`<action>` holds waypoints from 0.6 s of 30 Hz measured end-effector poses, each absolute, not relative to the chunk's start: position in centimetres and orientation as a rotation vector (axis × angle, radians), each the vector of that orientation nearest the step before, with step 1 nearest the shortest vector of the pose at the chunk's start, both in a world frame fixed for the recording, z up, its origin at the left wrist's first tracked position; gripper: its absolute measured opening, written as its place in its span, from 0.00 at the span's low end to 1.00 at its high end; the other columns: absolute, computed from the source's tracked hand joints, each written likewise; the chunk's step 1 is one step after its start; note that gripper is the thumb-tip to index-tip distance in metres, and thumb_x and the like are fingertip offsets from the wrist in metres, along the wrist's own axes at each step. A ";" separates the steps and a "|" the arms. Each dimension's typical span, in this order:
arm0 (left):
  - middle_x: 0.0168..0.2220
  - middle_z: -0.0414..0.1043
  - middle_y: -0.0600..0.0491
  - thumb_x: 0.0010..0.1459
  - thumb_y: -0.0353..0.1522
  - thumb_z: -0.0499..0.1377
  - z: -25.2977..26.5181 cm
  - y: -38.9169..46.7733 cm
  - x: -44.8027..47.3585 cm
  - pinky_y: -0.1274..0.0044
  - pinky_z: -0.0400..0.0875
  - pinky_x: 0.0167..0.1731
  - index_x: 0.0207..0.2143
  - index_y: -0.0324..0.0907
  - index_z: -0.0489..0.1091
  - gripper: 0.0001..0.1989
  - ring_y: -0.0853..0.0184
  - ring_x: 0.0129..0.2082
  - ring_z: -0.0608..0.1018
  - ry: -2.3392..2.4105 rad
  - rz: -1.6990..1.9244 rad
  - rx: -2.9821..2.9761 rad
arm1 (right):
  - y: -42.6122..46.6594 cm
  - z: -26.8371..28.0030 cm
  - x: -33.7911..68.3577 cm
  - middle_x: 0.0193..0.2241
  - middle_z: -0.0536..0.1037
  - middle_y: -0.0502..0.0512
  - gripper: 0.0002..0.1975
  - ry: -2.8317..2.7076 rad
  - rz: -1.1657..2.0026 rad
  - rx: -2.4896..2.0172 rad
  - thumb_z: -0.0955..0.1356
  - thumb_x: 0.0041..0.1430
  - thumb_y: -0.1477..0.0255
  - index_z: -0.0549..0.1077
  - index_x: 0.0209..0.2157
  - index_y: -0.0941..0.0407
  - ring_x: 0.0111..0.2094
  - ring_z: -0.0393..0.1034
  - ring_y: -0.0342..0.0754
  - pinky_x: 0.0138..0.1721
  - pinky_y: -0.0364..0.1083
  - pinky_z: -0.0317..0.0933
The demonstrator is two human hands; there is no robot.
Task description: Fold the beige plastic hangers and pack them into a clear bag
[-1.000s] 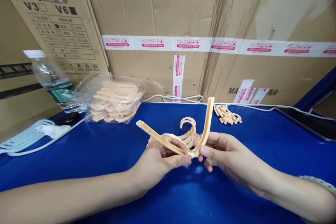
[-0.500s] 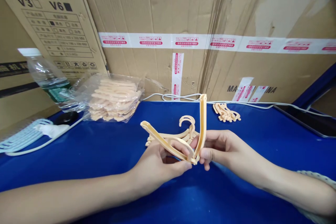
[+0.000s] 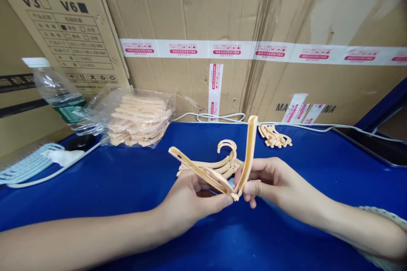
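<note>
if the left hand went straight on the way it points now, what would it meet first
Most likely the right hand, which holds the upright hanger arm just beyond the left hand, though depth is hard to judge from this single view.

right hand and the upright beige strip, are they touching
Touching. The head view shows the right hand pinching the upright beige strip near its lower end.

- A small assembly corner, perhaps in a workshop; the room beyond is hidden
- Taped cardboard (image 3: 178, 12) behind the blue worktop (image 3: 111, 197)
- Clear bag (image 3: 111, 98) of matching pieces (image 3: 141, 112)
- Loose pile (image 3: 275, 136) of curved ones
</note>
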State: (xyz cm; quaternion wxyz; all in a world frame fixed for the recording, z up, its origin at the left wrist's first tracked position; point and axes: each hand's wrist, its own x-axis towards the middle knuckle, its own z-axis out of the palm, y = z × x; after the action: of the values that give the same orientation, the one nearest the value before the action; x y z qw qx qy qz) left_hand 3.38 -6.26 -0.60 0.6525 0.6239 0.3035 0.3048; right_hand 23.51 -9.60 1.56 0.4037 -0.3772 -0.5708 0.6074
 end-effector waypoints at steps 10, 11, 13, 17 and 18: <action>0.28 0.81 0.58 0.47 0.26 0.67 -0.4 -6.5 3.5 0.81 0.73 0.36 0.29 0.41 0.77 0.05 0.70 0.30 0.81 0.655 0.700 1.312 | -9.7 1.7 23.4 0.25 0.78 0.49 0.07 -1.436 1.534 -0.929 0.77 0.52 0.71 0.82 0.34 0.57 0.24 0.69 0.38 0.27 0.36 0.68; 0.28 0.81 0.58 0.47 0.26 0.67 -0.4 -6.5 3.5 0.81 0.73 0.36 0.28 0.40 0.76 0.04 0.71 0.30 0.81 0.665 0.695 1.308 | -9.7 1.8 23.4 0.25 0.78 0.50 0.07 -1.433 1.547 -0.930 0.77 0.51 0.71 0.82 0.33 0.57 0.24 0.69 0.39 0.27 0.36 0.68; 0.28 0.81 0.58 0.47 0.26 0.67 -0.5 -6.5 3.5 0.81 0.73 0.36 0.28 0.40 0.76 0.04 0.71 0.30 0.80 0.679 0.682 1.308 | -9.7 1.8 23.3 0.25 0.78 0.50 0.07 -1.423 1.564 -0.934 0.77 0.50 0.72 0.82 0.32 0.58 0.24 0.70 0.39 0.27 0.36 0.69; 0.28 0.81 0.58 0.47 0.27 0.67 -0.5 -6.4 3.5 0.80 0.74 0.37 0.28 0.40 0.76 0.04 0.70 0.30 0.80 0.687 0.684 1.332 | -10.0 1.8 23.3 0.24 0.78 0.50 0.07 -1.417 1.538 -0.957 0.77 0.49 0.73 0.81 0.32 0.58 0.23 0.69 0.38 0.27 0.36 0.68; 0.28 0.80 0.58 0.47 0.27 0.67 -0.5 -6.4 3.5 0.80 0.74 0.37 0.27 0.40 0.76 0.03 0.70 0.30 0.80 0.685 0.691 1.339 | -10.2 1.8 23.3 0.24 0.78 0.50 0.07 -1.423 1.519 -0.976 0.77 0.49 0.73 0.81 0.32 0.59 0.23 0.69 0.39 0.27 0.36 0.68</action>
State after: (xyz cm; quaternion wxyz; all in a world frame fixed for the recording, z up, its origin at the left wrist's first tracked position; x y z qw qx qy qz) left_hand 3.54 -6.39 -0.54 0.6766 0.5957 0.3047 0.3073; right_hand 23.33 -10.17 1.80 0.4087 -0.3875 -0.5649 0.6030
